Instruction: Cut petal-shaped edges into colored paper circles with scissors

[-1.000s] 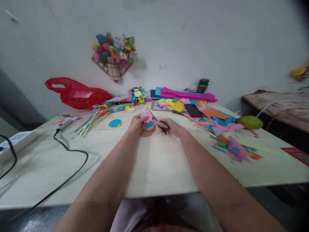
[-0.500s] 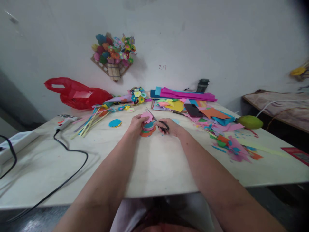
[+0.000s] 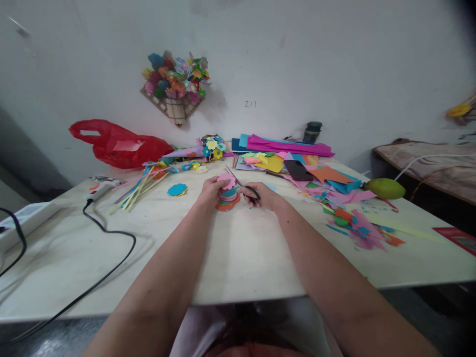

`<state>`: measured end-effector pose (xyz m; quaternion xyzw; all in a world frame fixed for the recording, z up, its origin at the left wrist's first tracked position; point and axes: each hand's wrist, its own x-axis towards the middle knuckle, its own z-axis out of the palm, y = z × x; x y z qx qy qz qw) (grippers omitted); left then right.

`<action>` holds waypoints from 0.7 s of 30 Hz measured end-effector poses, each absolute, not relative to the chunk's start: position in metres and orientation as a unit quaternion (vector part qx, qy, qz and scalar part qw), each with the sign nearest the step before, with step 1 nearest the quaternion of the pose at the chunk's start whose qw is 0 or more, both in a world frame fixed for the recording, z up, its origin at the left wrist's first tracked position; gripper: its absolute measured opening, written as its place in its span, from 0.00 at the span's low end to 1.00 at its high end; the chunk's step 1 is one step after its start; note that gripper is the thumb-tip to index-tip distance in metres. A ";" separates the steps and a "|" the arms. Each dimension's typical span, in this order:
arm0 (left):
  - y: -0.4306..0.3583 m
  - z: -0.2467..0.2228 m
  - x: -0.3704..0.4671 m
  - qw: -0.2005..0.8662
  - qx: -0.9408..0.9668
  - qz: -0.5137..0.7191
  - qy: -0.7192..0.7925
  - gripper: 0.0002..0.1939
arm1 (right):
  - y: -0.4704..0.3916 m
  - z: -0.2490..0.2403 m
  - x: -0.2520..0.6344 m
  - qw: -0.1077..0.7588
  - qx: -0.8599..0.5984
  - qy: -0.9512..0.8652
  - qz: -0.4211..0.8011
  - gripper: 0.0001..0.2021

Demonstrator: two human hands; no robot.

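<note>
Pink paper, scalloped at its edge like a flower, is in the centre of the frame: this pink paper flower (image 3: 226, 181) is pinched between the thumb and fingers of the left hand (image 3: 211, 191). The right hand (image 3: 262, 195) is closed around the black handles of the scissors (image 3: 252, 193), whose blades point toward the upper left, close beside the pink piece; whether they touch it, I cannot tell. Just below the pink flower sits a group of overlapping coloured discs (image 3: 227, 201), with orange at the bottom; whether the left fingers touch them too is unclear.

Left of the hands, a blue scalloped piece (image 3: 177, 189) lies on the pale table (image 3: 249, 258) with some yellow showing beneath it. Further left are thin paper strips (image 3: 136, 191) and a white glue gun (image 3: 100, 190) with a black cord, and at the left edge of the frame, a white power strip (image 3: 28, 220). A red plastic bag (image 3: 130, 151) slumps against the wall, below a colourful flower arrangement (image 3: 174, 87) in the upper left.

Behind the hands, a ball of paper flowers (image 3: 213, 147) rests near folded magenta sheets (image 3: 290, 145). Right of centre, a dark phone (image 3: 298, 170) lies among coloured papers, with cut scraps (image 3: 362, 230) spread nearer the right edge.
</note>
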<state>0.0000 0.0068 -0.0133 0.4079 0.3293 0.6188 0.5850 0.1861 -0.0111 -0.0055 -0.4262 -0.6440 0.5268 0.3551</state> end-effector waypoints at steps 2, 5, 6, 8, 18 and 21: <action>0.007 -0.013 0.000 0.583 0.407 0.621 0.331 0.12 | -0.010 -0.006 0.186 0.354 -0.425 -0.646 0.526 0.11; 0.007 -0.013 0.000 0.582 0.403 0.623 0.332 0.11 | -0.009 -0.008 0.186 0.353 -0.424 -0.650 0.522 0.12; 0.007 -0.013 0.000 0.583 0.401 0.624 0.331 0.11 | -0.008 -0.009 0.187 0.353 -0.423 -0.652 0.522 0.12; 0.006 -0.013 0.000 0.584 0.400 0.625 0.328 0.11 | -0.007 -0.010 0.187 0.352 -0.423 -0.652 0.521 0.12; 0.004 -0.010 0.000 0.584 0.398 0.622 0.337 0.11 | -0.003 -0.013 0.188 0.346 -0.424 -0.655 0.521 0.14; 0.003 -0.009 0.000 0.584 0.397 0.621 0.341 0.11 | -0.004 -0.012 0.188 0.345 -0.421 -0.657 0.522 0.14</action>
